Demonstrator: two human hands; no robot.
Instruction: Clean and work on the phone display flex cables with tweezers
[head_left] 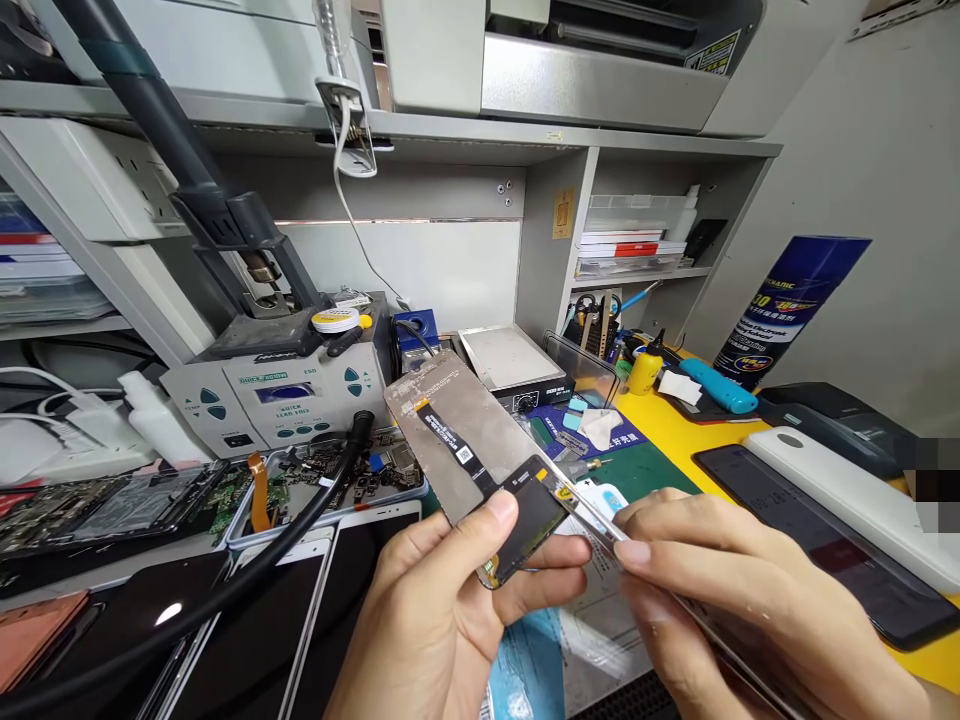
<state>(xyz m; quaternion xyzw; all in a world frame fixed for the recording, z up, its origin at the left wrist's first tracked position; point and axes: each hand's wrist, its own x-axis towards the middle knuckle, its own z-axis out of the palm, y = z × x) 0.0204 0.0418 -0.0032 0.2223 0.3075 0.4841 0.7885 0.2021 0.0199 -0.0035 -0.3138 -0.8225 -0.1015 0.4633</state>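
My left hand [450, 590] grips a phone screen [480, 420] by its lower end, thumb on top and fingers beneath. The screen's grey metal back faces me, tilted, with a black flex cable [450, 445] and a black film area at the near end. My right hand [720, 580] is closed on a pair of metal tweezers [600, 515]. Their tips reach the screen's right edge, near a small yellow-gold piece [564, 493]. Whether the tips pinch that piece, I cannot tell.
Left stands a hot-air station [292, 390], its black hose [330, 500] crossing over phones and a tray of circuit boards [255, 520]. Behind the screen is a flat heating plate [514, 355]. A dark phone [825, 540], a white slab [862, 510] and a spray can [795, 305] are right.
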